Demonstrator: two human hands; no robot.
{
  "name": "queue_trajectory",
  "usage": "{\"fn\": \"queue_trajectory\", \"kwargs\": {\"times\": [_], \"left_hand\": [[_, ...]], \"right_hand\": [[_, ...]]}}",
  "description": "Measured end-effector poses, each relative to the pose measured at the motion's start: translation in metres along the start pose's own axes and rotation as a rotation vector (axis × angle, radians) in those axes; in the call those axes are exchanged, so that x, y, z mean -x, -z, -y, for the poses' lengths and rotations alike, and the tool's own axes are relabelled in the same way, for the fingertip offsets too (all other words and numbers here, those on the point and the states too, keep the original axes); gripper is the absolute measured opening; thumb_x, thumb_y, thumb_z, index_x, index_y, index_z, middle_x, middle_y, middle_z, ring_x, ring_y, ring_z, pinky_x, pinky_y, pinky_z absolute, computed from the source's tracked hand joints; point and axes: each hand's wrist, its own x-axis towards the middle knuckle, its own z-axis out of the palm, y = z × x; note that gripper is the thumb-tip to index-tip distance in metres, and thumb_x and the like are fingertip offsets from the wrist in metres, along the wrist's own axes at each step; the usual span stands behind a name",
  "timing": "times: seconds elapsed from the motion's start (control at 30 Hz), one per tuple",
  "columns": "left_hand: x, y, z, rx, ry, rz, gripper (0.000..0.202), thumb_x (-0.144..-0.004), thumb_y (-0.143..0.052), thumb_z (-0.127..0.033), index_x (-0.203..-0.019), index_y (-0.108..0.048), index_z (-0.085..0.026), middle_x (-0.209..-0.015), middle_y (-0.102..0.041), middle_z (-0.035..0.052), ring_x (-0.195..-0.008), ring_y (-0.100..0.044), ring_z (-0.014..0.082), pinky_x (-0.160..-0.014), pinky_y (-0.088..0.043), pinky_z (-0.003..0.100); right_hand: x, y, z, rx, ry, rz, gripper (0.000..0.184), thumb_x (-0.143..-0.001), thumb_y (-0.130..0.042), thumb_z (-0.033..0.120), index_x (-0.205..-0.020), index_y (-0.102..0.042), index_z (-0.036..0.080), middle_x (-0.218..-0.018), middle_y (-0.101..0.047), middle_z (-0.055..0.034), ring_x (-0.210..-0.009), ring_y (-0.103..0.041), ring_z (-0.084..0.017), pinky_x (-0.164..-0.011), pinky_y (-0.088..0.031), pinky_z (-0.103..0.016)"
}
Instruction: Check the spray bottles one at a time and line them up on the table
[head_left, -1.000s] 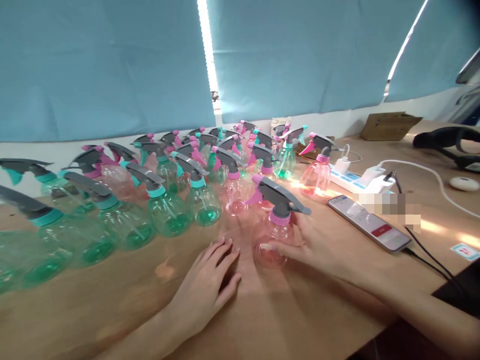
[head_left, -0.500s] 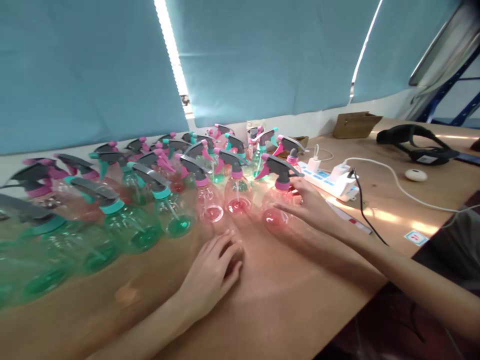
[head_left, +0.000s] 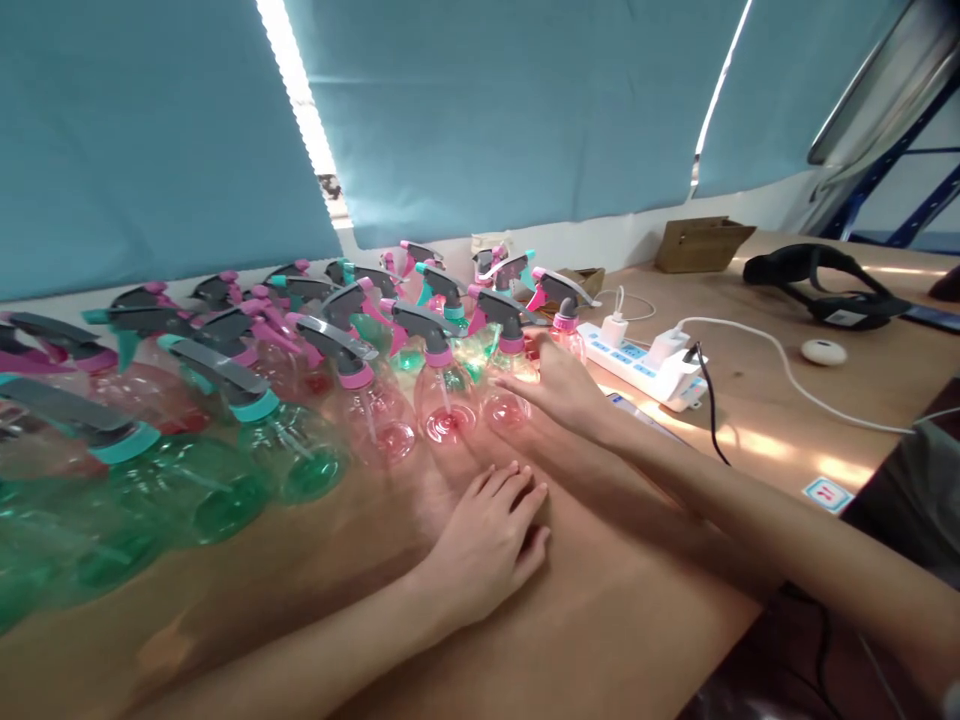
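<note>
My right hand [head_left: 559,385] is wrapped around the right side of a pink clear spray bottle [head_left: 504,408] with a grey and pink trigger head. Its thumb lies across the front, and the other fingers are partly hidden behind. The bottle stands upright on the wooden table, at the right end of the front row. Beside it on the left is another pink spray bottle [head_left: 444,405]. Palm down, my left hand [head_left: 487,545] lies on the table in front of these bottles, fingers loosely spread, holding nothing.
Several more pink and green spray bottles, such as a green one [head_left: 300,460], crowd the left and back. To the right are a white power strip [head_left: 645,370] with plugs and cables, a cardboard box [head_left: 701,247], a black headset [head_left: 825,285] and a white oval object [head_left: 823,352].
My right hand has shifted left with the pink spray bottle, which now stands closer to its neighbour. My left hand has slid right across the table. The view has turned slightly.
</note>
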Motion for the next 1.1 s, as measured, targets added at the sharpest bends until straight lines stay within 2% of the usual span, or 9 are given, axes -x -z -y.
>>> {"fn": "queue_trajectory", "kwargs": {"times": [0.13, 0.23, 0.37, 0.7, 1.1], "left_hand": [[-0.0017, -0.0014, 0.0003, -0.002, -0.007, 0.005, 0.035, -0.093, -0.054, -0.023, -0.126, -0.058, -0.011, -0.132, -0.06, 0.0164, -0.127, -0.052, 0.032, -0.106, -0.042, 0.05], [-0.0013, -0.0018, 0.0009, 0.001, -0.017, 0.01, 0.037, -0.093, -0.054, -0.023, -0.127, -0.057, -0.008, -0.134, -0.059, 0.0176, -0.128, -0.051, 0.033, -0.105, -0.043, 0.05], [-0.0008, -0.0012, 0.0022, 0.015, -0.019, 0.013, 0.037, -0.093, -0.055, -0.023, -0.128, -0.057, -0.009, -0.134, -0.059, 0.0171, -0.129, -0.05, 0.0326, -0.105, -0.043, 0.05], [0.0006, -0.0015, 0.0032, 0.013, -0.026, 0.015, 0.038, -0.094, -0.053, -0.023, -0.129, -0.057, -0.009, -0.136, -0.057, 0.0176, -0.13, -0.05, 0.033, -0.106, -0.042, 0.051], [0.0024, -0.0013, 0.0034, 0.011, -0.023, 0.021, 0.036, -0.094, -0.053, -0.023, -0.127, -0.058, -0.01, -0.136, -0.058, 0.0165, -0.129, -0.05, 0.0328, -0.106, -0.042, 0.052]], "right_hand": [[-0.0062, -0.0038, -0.001, 0.001, -0.008, -0.009, 0.061, -0.078, -0.068, 0.048, -0.126, -0.048, 0.016, -0.113, -0.064, -0.0164, -0.103, -0.062, -0.033, -0.085, -0.048, -0.045], [-0.0086, -0.004, 0.0002, 0.017, -0.011, -0.005, 0.055, -0.08, -0.067, 0.048, -0.119, -0.052, 0.013, -0.109, -0.066, -0.0176, -0.102, -0.062, -0.034, -0.085, -0.048, -0.045], [-0.0095, -0.0025, 0.0022, 0.039, -0.015, 0.007, 0.048, -0.081, -0.064, 0.052, -0.11, -0.057, 0.014, -0.105, -0.067, -0.0172, -0.097, -0.063, -0.035, -0.081, -0.048, -0.046], [-0.0052, -0.0015, 0.003, 0.046, 0.017, 0.003, 0.046, -0.08, -0.066, 0.051, -0.11, -0.058, 0.018, -0.105, -0.067, -0.0144, -0.096, -0.063, -0.032, -0.08, -0.049, -0.044], [-0.0075, -0.0066, 0.0058, 0.069, -0.029, -0.013, 0.045, -0.082, -0.066, 0.046, -0.111, -0.057, 0.013, -0.103, -0.068, -0.0185, -0.095, -0.065, -0.036, -0.079, -0.049, -0.047]]}}
